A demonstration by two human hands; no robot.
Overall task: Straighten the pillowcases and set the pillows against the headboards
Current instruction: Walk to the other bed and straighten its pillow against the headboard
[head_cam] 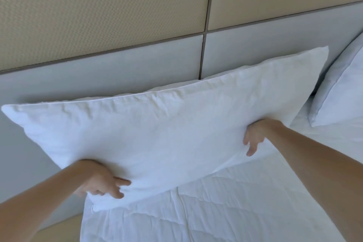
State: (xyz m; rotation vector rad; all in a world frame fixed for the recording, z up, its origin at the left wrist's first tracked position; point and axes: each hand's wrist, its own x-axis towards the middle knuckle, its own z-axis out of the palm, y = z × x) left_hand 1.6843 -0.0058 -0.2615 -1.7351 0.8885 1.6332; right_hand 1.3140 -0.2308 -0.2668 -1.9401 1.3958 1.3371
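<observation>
left hand [102,181] and right hand [255,135] grip a white pillow [167,124] mid-frame, fingers curled on its lower edge, before a grey headboard [117,72].

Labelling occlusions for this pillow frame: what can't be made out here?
- Head view: the fingertips of the left hand and right hand are tucked into the held pillow.
- Head view: the second pillow is cut off by the right edge.
- Head view: whether the held pillow touches the headboard is hidden by the pillow itself.
- Head view: the bed runs out of the bottom edge.
</observation>
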